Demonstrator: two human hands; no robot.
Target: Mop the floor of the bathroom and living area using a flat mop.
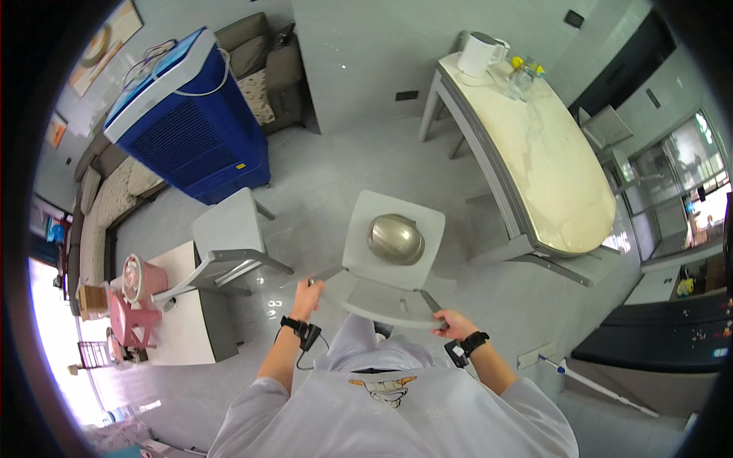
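Observation:
A light grey chair (pixel 363 210) stands in front of me with its backrest towards me. My left hand (pixel 307 296) is closed round the left end of the backrest. At the right end, my right hand (pixel 456 325) grips the same backrest, lower in the view. On the seat rests a shiny, rounded metal bowl (pixel 396 239); I cannot tell whether it is upright or upside down. Neither hand touches the bowl. Black bands with small devices circle both wrists.
A pale-topped table (pixel 546 164) at the right bears a white kettle (pixel 478 55). A blue air cooler (pixel 202 126) stands far left, near another grey chair (pixel 229 225). A pink stool (pixel 131 317) is by the low cabinet (pixel 195 324). A mop (pixel 599 388) lies right.

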